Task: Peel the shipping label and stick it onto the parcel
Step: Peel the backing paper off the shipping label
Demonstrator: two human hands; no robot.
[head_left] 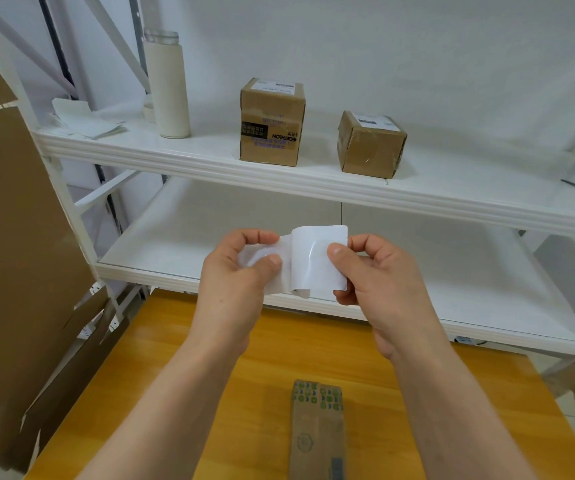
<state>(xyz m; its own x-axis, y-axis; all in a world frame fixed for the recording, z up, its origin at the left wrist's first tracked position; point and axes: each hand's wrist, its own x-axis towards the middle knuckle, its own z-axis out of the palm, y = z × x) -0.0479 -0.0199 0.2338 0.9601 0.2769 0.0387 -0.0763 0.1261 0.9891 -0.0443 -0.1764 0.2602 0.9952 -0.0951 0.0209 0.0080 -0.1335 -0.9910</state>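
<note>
I hold a white shipping label (pixel 317 261) in the air in front of the lower shelf, with both hands on it. My left hand (pixel 234 282) pinches the curled, translucent strip at its left side. My right hand (pixel 379 282) pinches the label's right edge between thumb and fingers. The label is bent and partly rolled between the hands. A long, narrow brown parcel (pixel 317 431) with green printed marks lies on the yellow wooden table (pixel 161 375) below my arms.
A white shelf unit (pixel 210 161) stands behind the table. On its upper shelf are two brown labelled boxes (pixel 272 123) (pixel 371 143), a tall white bottle (pixel 168 84) and loose white sheets (pixel 85 119). Large cardboard (pixel 12 237) leans at the left.
</note>
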